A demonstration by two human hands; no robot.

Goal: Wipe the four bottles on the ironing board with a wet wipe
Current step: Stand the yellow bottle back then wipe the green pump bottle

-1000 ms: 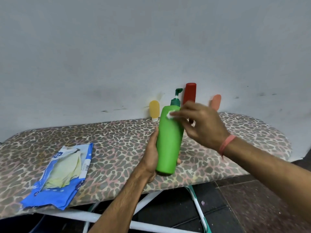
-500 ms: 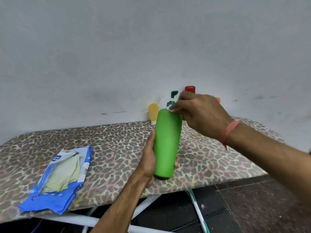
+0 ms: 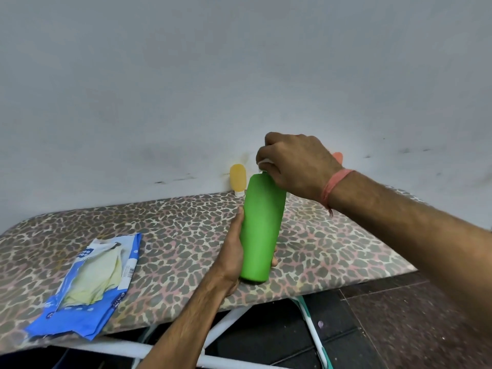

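Note:
My left hand [image 3: 231,251] grips the lower part of a tall green pump bottle [image 3: 262,227], held upright over the front of the leopard-print ironing board [image 3: 173,235]. My right hand [image 3: 295,162] is closed over the bottle's pump top, hiding it, and pinches a white wet wipe [image 3: 265,163] that peeks out at the fingers. A small yellow bottle [image 3: 237,179] stands cap-down against the wall. Only the tip of an orange bottle [image 3: 338,155] shows behind my right wrist. The red bottle is hidden by my right hand.
A blue wet-wipe pack [image 3: 90,283] lies open near the board's front left edge. A grey wall [image 3: 239,75] runs right behind the board. White and green board legs [image 3: 311,331] and a dark tiled floor [image 3: 399,315] lie below the front edge.
My right hand has climbed with the wipe from the green bottle's shoulder to cover its pump head. The view has tilted, and the red bottle has gone out of sight behind that hand.

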